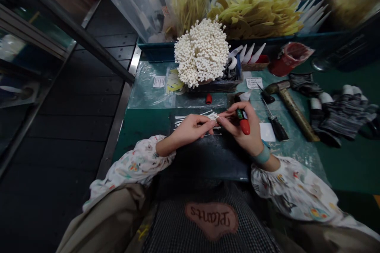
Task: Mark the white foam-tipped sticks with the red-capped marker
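Note:
My left hand (192, 128) is closed in a pinch on a few thin white stems (213, 116) above a dark mat (208, 154). My right hand (243, 128) meets it fingertip to fingertip and grips a small glue tube (242, 118) with a red end and green label against the palm. More loose white stems (187, 119) lie on the mat just beyond my left hand. A big bunch of white-tipped stems (202, 51) stands upright behind them.
A hammer (289, 101), a screwdriver (274, 122) and striped work gloves (341, 112) lie at the right on the green table. A red cup (289, 58), a small red cap (208, 98), and bins of yellow petals (258, 16) sit at the back. A metal rail (118, 118) edges the table's left.

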Tool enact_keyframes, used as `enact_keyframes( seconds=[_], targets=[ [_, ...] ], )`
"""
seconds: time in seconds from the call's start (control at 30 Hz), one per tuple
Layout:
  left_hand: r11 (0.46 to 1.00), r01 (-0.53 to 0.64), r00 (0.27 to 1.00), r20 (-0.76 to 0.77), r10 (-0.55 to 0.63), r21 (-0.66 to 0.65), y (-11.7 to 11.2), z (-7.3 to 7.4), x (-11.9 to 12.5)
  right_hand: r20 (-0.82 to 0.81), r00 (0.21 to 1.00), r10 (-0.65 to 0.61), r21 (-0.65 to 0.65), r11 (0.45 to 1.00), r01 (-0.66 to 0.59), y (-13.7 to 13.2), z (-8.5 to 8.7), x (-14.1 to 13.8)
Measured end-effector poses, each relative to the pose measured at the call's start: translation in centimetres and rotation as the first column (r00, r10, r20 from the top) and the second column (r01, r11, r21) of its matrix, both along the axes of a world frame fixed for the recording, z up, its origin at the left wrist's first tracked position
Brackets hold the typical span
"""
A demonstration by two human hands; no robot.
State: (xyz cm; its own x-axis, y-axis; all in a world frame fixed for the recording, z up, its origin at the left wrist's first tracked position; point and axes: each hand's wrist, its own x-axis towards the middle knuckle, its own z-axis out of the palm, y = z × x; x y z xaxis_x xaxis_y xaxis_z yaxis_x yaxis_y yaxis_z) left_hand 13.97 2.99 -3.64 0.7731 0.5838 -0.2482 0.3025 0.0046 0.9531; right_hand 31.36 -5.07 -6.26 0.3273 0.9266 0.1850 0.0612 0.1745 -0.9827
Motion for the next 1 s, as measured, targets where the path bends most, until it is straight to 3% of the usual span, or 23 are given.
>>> enact_keyframes(
  seconds=[0.17, 0.3, 0.43, 0.53, 0.73, 1.0],
  targets=[
    [0.999, 0.01, 1.0, 0.006, -0.01, -0.053, 0.2, -0.6, -0.1, 0.05, 0.999, -0.004, 0.004, 1.0, 0.004, 0.0, 0.2, -0.1],
    [0.993, -0.033, 0.998, 0.043, 0.039, -0.114, 0.5, -0.7, -0.3, 0.098, 0.992, -0.075, 0.095, 0.993, 0.066, -0.1, 0.6, -0.2],
    [0.982, -0.054, 0.995, 0.07, 0.068, -0.179, 0.7, -0.4, -0.3, 0.257, 0.941, -0.22, 0.325, 0.937, 0.13, -1.0, 0.4, 0.4],
    [0.977, -0.045, 0.996, 0.067, 0.06, -0.206, 0.7, -0.1, -0.3, 0.411, 0.87, -0.272, 0.472, 0.88, 0.051, -1.7, 0.1, 1.2],
    [0.978, -0.031, 0.999, 0.033, 0.039, -0.206, 0.5, 0.0, -0.2, 0.584, 0.794, -0.167, 0.48, 0.86, -0.173, -1.7, 1.1, 1.3],
    [0.997, 0.024, 1.0, 0.01, -0.023, -0.076, 0.3, 0.1, -0.1, 0.645, 0.739, -0.193, 0.453, 0.876, -0.167, -1.2, 1.1, 0.8]
  ],
)
